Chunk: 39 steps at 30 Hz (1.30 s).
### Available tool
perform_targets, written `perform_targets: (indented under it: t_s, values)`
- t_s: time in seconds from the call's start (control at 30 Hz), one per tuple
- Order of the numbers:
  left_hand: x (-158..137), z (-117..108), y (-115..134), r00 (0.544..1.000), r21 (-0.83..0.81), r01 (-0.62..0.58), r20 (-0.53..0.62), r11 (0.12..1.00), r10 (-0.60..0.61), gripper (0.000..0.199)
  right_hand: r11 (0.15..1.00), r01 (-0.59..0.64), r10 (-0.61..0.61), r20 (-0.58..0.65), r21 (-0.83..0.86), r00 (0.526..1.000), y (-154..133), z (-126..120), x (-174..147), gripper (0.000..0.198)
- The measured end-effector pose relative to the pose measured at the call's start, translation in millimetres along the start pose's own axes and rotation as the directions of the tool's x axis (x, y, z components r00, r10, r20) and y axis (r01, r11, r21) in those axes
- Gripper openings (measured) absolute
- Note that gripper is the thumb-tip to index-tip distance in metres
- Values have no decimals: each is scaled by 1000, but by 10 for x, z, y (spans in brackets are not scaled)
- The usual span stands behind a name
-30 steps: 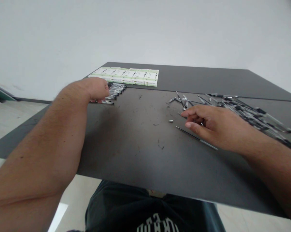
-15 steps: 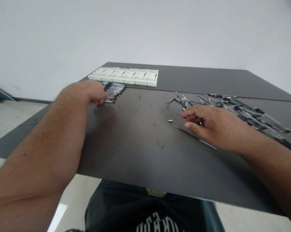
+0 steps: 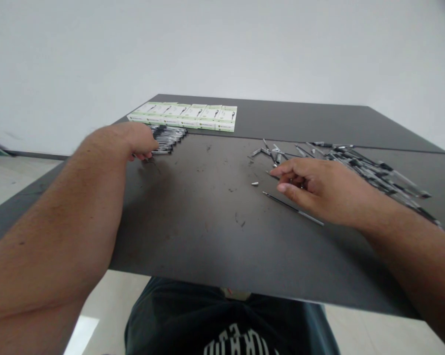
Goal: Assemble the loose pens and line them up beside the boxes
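Observation:
At the left end of the table, my left hand (image 3: 143, 143) is closed at the near edge of a neat row of pens (image 3: 176, 134). Its fingers pinch the nearest pen (image 3: 163, 151), though the back of the hand hides most of the grip. On the right, my right hand (image 3: 314, 190) hovers low with thumb and index finger apart and the other fingers curled. A thin refill tip (image 3: 268, 172) pokes out beside its index fingertip. Below the thumb lies a dark pen refill (image 3: 292, 208), and a small metal cone tip (image 3: 255, 184) rests to the left.
Several white and green boxes (image 3: 185, 116) stand side by side behind the row. Loose metal tips and pen parts (image 3: 276, 154) lie beyond my right hand. A heap of clear and black pen barrels (image 3: 377, 172) spreads to its right. The grey table (image 3: 207, 246) has dark scuffs.
The view has shifted slightly, so everything sits a little further left. Both hands keep nearly the same places beside the pens and loose parts.

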<state>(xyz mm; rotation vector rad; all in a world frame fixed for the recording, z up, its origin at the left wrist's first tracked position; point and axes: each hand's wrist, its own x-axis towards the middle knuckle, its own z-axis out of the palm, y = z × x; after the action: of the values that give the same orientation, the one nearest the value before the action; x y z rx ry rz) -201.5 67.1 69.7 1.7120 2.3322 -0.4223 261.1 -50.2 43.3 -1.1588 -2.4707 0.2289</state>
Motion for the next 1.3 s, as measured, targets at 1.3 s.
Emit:
perform_targets:
  t_s: [1.3]
  values:
    - [-181,417,1080,723,213,-637,-167,741,670,11,777,-472,560,116,-417,820,1020,-501,167,32]
